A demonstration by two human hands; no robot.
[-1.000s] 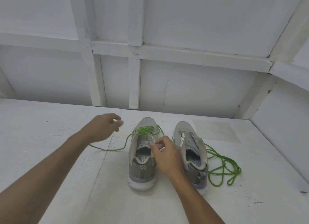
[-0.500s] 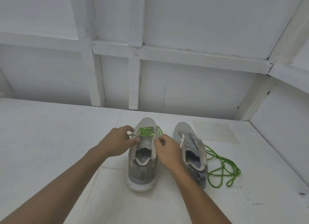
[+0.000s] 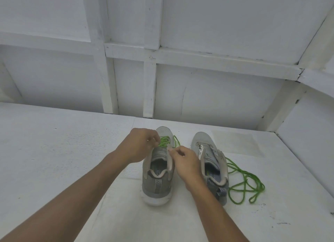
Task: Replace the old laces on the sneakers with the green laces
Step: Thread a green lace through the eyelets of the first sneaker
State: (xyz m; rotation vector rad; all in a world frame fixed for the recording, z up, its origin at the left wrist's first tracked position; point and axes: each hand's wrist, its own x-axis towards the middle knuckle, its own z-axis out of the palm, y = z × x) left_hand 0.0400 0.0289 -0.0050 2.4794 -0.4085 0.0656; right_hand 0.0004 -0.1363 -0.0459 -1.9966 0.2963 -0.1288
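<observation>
Sneakers mid-change: the left sneaker point(image 3: 157, 185) carries a green lace point(image 3: 163, 141) crossed through only the eyelets nearest its toe, with the rows toward the heel bare. No old lace shows on it. A person's left hand point(image 3: 139, 146), fingers curled, pinches the lace at the left row of eyelets. The right hand point(image 3: 186, 162) is closed thumb to forefinger at the right row, apparently on the lace's other end, though the tip itself is hidden.

The step in hand looks like threading the next crossing. Done well, that means drawing both ends even before moving up a row. One hand should steady the eyelet edge while the other feeds the tip through, and the cord should lie free of twists.

The shoe sits sole down, toe toward the wall and heel nearest the person, so its long axis runs straight away from them.

Just to the right of the left sneaker stands the right sneaker point(image 3: 211, 162), roughly parallel to it and unlaced. Farther right again, a spare lace point(image 3: 245, 184), also green, lies in loose loops against that shoe's outer side. Both shoes rest on a white table point(image 3: 54, 142), and beyond the left sneaker's toe rises a white panelled wall point(image 3: 216, 97). On this showing, the job looks well short of halfway.
</observation>
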